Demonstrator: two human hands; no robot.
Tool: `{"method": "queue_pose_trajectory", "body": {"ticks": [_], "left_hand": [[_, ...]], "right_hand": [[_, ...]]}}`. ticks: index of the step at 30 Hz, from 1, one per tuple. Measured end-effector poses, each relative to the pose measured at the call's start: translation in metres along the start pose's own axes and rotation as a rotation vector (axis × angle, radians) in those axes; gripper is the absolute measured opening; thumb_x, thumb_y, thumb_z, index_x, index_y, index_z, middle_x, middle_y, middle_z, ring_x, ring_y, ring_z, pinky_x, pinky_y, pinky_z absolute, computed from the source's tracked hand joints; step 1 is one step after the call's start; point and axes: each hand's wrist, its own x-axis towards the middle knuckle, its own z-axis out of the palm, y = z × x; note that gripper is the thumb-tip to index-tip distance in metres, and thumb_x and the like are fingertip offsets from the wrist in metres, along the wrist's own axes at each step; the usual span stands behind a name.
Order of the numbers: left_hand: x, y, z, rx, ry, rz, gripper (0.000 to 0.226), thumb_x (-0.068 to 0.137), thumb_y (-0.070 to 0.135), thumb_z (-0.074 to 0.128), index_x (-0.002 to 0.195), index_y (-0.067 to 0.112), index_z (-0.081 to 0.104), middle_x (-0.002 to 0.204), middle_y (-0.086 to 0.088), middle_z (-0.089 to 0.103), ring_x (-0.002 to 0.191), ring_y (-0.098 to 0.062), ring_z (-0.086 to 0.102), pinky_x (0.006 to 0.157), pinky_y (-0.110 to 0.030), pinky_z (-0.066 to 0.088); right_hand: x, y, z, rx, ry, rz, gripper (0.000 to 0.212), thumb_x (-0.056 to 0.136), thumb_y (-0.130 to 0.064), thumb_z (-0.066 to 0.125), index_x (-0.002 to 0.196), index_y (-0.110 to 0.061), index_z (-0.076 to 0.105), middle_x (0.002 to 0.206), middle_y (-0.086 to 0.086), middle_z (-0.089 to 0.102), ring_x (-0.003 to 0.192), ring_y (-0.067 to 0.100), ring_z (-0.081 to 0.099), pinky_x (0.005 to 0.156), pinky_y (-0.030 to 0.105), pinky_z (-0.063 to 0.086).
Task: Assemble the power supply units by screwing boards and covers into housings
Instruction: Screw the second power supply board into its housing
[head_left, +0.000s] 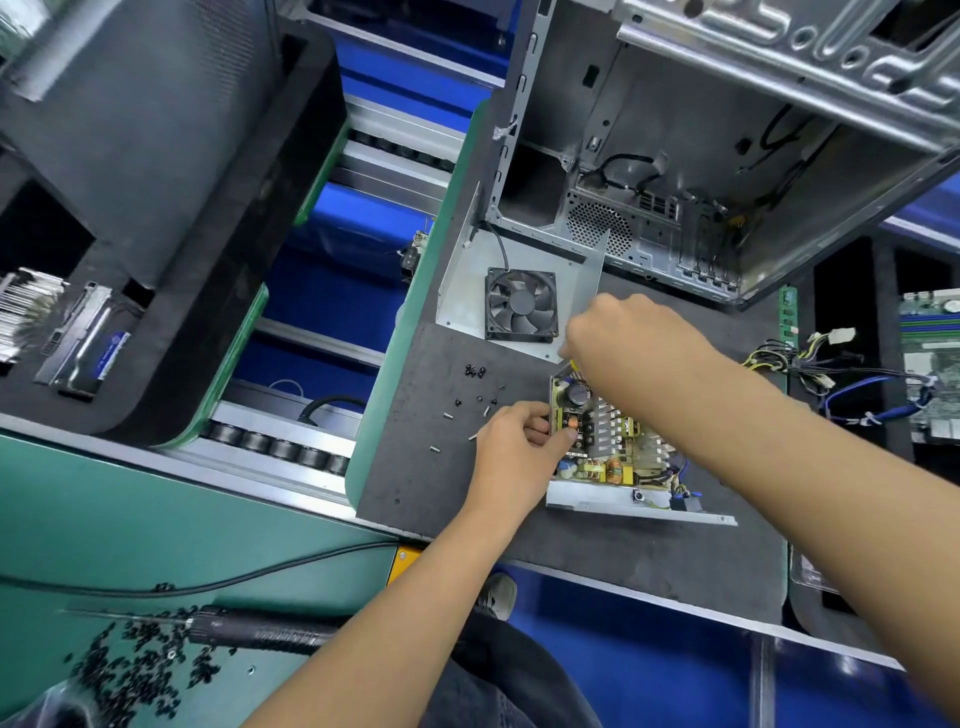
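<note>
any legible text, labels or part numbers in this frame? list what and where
None can be read.
Blue label on the boxed part at far left: print too blurred.
Power supply board: any markings too small.
Motherboard at right edge: nothing legible.

On the dark worktop (447, 499), the left hand (511, 452) grips the left edge of the circuit board (602, 436) seated in its metal housing (623, 501). The right hand (631, 345) hovers curled over the board's far corner. Loose screws (470, 400) lie just left; a fan cover (521, 305) sits beyond.
</note>
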Motion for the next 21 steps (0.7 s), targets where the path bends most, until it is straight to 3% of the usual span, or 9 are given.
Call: {"method": "queue_pose_trajectory", "body": {"ticks": [2,3,6,8,11,13,16,19,21], "left_hand": [[0.000,0.001,0.000,0.010,-0.004,-0.001,0.030,0.084,0.021,0.080,0.111,0.014,0.069,0.098,-0.007,0.064,0.071,-0.004,0.054,0.070,-0.008,0.048],[0.000,0.001,0.000,0.011,-0.005,-0.001,0.030,0.084,0.021,0.080,0.111,0.014,0.069,0.098,-0.007,0.064,0.072,-0.004,0.054,0.070,-0.009,0.049],[0.001,0.001,0.000,0.010,-0.007,-0.008,0.029,0.084,0.022,0.080,0.110,0.016,0.069,0.098,-0.006,0.064,0.072,-0.004,0.054,0.071,-0.009,0.049],[0.001,0.001,0.000,0.004,-0.004,-0.012,0.026,0.084,0.021,0.080,0.107,0.018,0.068,0.097,-0.006,0.063,0.071,-0.004,0.054,0.070,-0.009,0.049],[0.000,0.002,-0.001,0.010,-0.003,-0.008,0.024,0.084,0.021,0.080,0.105,0.019,0.067,0.094,-0.004,0.064,0.072,-0.004,0.056,0.071,-0.010,0.050],[0.000,0.002,-0.001,0.004,0.001,-0.008,0.026,0.083,0.021,0.080,0.106,0.018,0.068,0.092,-0.001,0.064,0.072,-0.004,0.056,0.070,-0.009,0.049],[0.000,0.001,-0.002,0.001,0.003,-0.014,0.029,0.083,0.021,0.081,0.109,0.014,0.069,0.092,-0.001,0.063,0.073,-0.005,0.056,0.070,-0.009,0.049],[0.000,0.003,-0.002,-0.018,-0.002,-0.022,0.029,0.083,0.020,0.081,0.110,0.014,0.069,0.087,0.003,0.062,0.072,-0.005,0.056,0.070,-0.009,0.050],[0.000,0.004,-0.003,-0.018,-0.009,-0.023,0.028,0.084,0.020,0.080,0.108,0.014,0.069,0.084,0.006,0.061,0.071,-0.004,0.056,0.068,-0.008,0.049]], "right_hand": [[0.001,0.003,-0.002,0.060,-0.039,0.005,0.019,0.098,-0.019,0.058,0.114,-0.010,0.053,0.091,0.008,0.040,0.096,0.038,0.058,0.067,0.039,0.042],[0.002,0.005,-0.001,0.081,-0.043,-0.011,0.020,0.097,-0.017,0.058,0.111,-0.010,0.047,0.094,0.008,0.037,0.091,0.036,0.055,0.067,0.040,0.044],[0.001,0.003,0.005,0.036,-0.005,-0.038,0.016,0.092,-0.003,0.055,0.105,-0.009,0.047,0.078,0.001,0.027,0.077,0.029,0.045,0.063,0.037,0.039],[0.002,0.001,0.008,-0.024,0.030,-0.022,0.007,0.098,-0.013,0.055,0.104,-0.009,0.055,0.071,0.000,0.024,0.083,0.032,0.053,0.062,0.037,0.037],[0.000,0.002,0.005,0.074,-0.012,0.060,0.020,0.098,-0.032,0.058,0.102,-0.014,0.051,0.077,0.005,0.035,0.080,0.033,0.050,0.063,0.038,0.037],[-0.003,0.005,0.005,0.189,-0.038,0.041,0.027,0.094,-0.021,0.064,0.102,-0.016,0.039,0.097,0.009,0.038,0.074,0.029,0.044,0.060,0.040,0.041],[-0.007,0.003,0.010,0.117,0.023,-0.014,0.024,0.088,0.002,0.058,0.105,-0.012,0.048,0.100,0.006,0.032,0.069,0.026,0.043,0.062,0.040,0.047],[-0.008,-0.002,0.012,0.009,0.084,0.046,0.014,0.097,-0.014,0.059,0.110,-0.011,0.055,0.095,0.008,0.041,0.082,0.034,0.057,0.062,0.036,0.040],[-0.008,-0.001,0.013,0.110,0.046,0.056,0.018,0.101,-0.024,0.055,0.113,-0.011,0.053,0.106,0.011,0.049,0.092,0.036,0.060,0.067,0.037,0.043]]}}
